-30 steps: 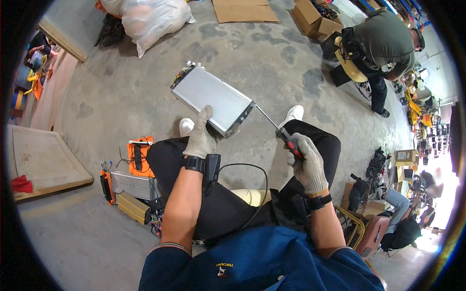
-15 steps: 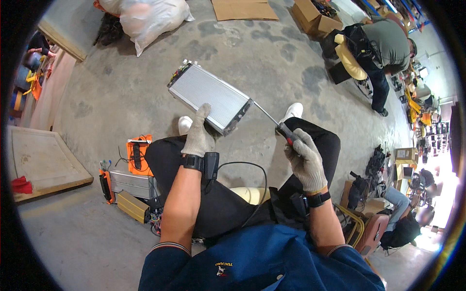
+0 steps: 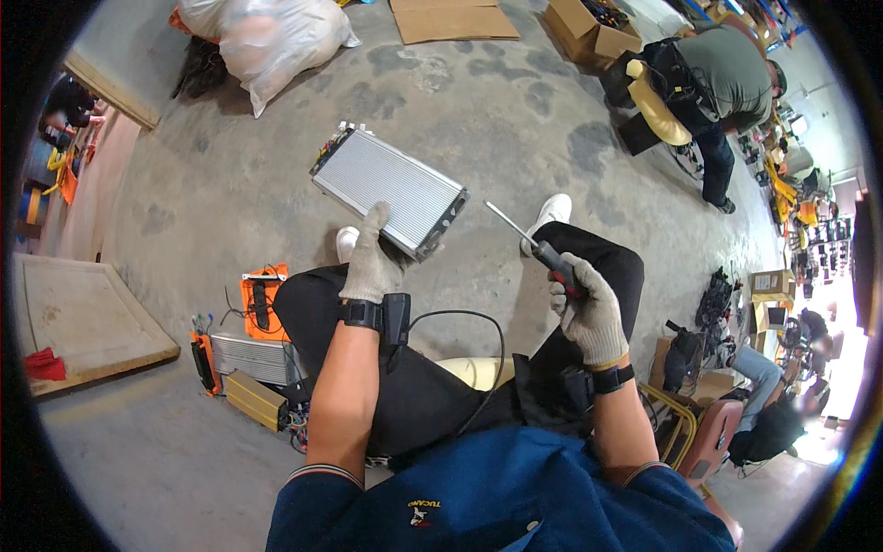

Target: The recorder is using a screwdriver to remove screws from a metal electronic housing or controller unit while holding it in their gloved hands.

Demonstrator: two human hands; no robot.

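Note:
My left hand (image 3: pixel 375 262), in a light knitted glove, grips the near edge of a ribbed silver metal box (image 3: pixel 391 184), thumb on top and fingers mostly hidden beneath. The box is tilted, with a black end plate (image 3: pixel 443 224) on its right and coloured wires with white connectors (image 3: pixel 333 147) at its far left end. A screwdriver (image 3: pixel 555 262) with a dark grey and red handle is in my gloved right hand (image 3: pixel 589 304), fingers closed round the handle. Its metal shaft points up and left, the tip apart from the end plate.
Left of my leg lie another ribbed silver box (image 3: pixel 253 357), a gold box (image 3: pixel 253 401) and an orange part (image 3: pixel 264 304) with cables. A white sack (image 3: pixel 290 51), flat cardboard (image 3: pixel 453 20) and an open carton (image 3: pixel 589 32) lie beyond. A co-worker (image 3: pixel 722 78) bends over at the right.
The screwdriver tip has come away from the box's end plate as my right hand turned and drew back. The box in my left hand has shifted slightly left.

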